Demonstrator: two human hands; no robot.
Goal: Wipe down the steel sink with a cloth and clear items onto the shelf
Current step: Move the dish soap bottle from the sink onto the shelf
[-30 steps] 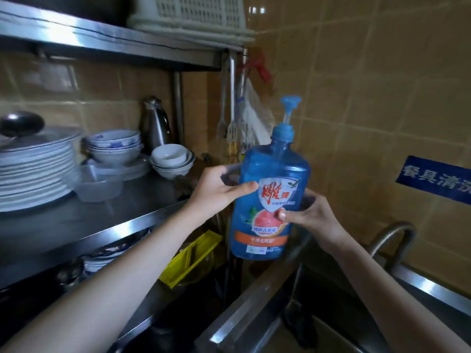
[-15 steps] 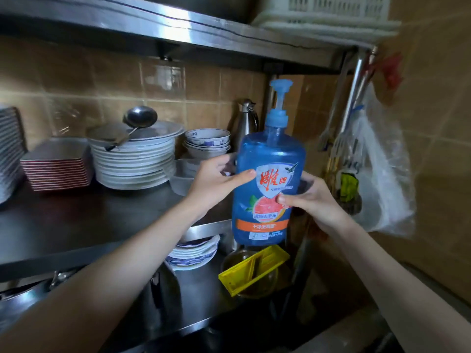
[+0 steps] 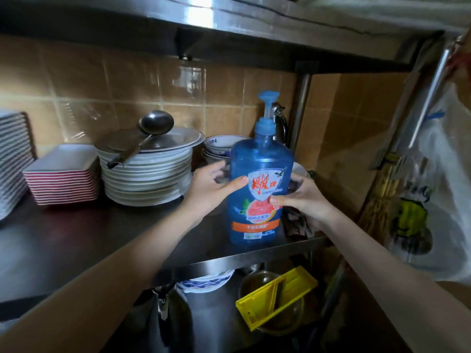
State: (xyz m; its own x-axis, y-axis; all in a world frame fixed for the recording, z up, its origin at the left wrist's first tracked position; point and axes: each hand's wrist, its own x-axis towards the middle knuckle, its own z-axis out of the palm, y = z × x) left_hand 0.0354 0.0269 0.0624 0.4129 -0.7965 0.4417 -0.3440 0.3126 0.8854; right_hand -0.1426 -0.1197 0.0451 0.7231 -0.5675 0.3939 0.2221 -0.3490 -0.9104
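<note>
Fingers (image 3: 237, 180) of our left hand (image 3: 211, 189) and right hand (image 3: 303, 200) curl round the blue detergent bottle (image 3: 260, 159), thumbs on its label, holding it upright from both sides. It is over the front right corner of the steel shelf (image 3: 76, 245); we cannot tell whether its base touches. Toward the back edge stands a stack of round plates (image 3: 147, 179), with square dishes (image 3: 61, 179) just left of it, bowls (image 3: 219, 146) behind the bottle, and a ladle (image 3: 155, 122) lying on top of the plates.

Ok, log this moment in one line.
object: blue soap bottle, upright | left hand: gripping bottle | right hand: gripping bottle | location: steel shelf, near front edge
</note>
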